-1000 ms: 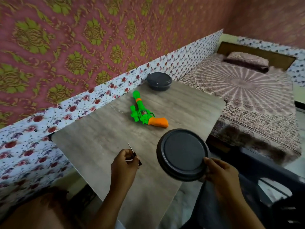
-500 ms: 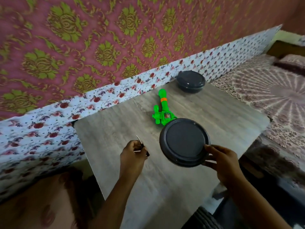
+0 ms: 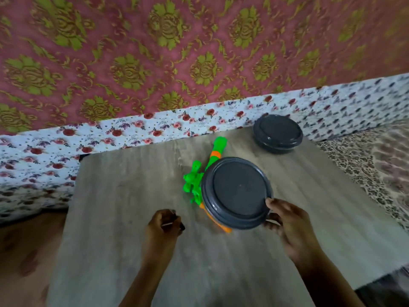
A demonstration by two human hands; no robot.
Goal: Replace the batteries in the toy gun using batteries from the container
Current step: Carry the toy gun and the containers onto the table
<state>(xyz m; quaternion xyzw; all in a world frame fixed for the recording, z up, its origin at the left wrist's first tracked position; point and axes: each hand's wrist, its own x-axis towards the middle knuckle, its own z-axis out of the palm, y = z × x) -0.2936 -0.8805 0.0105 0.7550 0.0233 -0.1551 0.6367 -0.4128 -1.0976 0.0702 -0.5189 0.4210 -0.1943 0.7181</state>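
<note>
We see the toy gun [image 3: 200,173] lying on the counter [image 3: 124,196], a bright green body with an orange band on its barrel and an orange handle end. Its barrel points away toward the wall, and most of its middle is hidden behind a round dark grey lidded container [image 3: 236,192]. The right hand [image 3: 287,222] holds that container by its near right rim, thumb on the lid's edge and fingers curled under, so the grip is closed on the container. We cannot tell whether the container rests on the counter or is lifted just above the gun.

The left hand [image 3: 162,227] is to the left of the handle end, near it but apart, fingers curled in a closed grip round a small screwdriver [image 3: 174,224]; a thin pale shaft and a dark tip show between the fingers.

A second dark grey container [image 3: 277,134], lid on, stands at the far right corner of the counter, well apart from the gun. Behind the counter runs a white floral strip [image 3: 132,134] beneath red wallpaper with green-gold motifs [image 3: 199,52]. A patterned bed cover [image 3: 376,156] lies to the right.
</note>
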